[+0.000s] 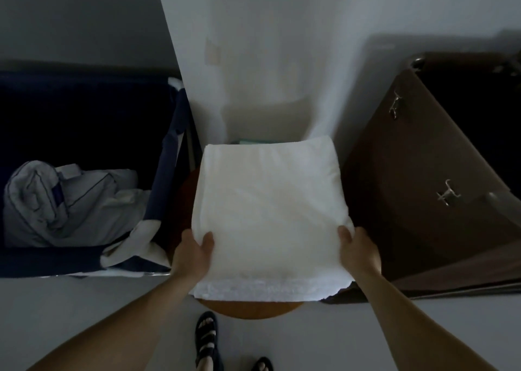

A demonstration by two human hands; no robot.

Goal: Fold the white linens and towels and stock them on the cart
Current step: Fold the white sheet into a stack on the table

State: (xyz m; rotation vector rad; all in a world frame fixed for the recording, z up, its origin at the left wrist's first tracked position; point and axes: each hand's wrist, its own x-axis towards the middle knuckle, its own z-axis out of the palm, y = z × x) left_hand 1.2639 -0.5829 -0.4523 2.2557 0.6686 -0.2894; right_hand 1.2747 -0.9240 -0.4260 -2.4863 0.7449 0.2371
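Dim light. Dark blue bin (166, 173), left of frame; crumpled pale linen (64, 201) inside. Brown cabinet (408, 201), right of frame. Folded white towel (267, 207), centre, lying on what looks like a round wooden stool (248, 310). Left hand (193, 253) grips the towel's near left corner and right hand (359, 253) the near right, thumbs on top, fingers tucked beneath. Sandalled foot (207, 336), bottom centre.
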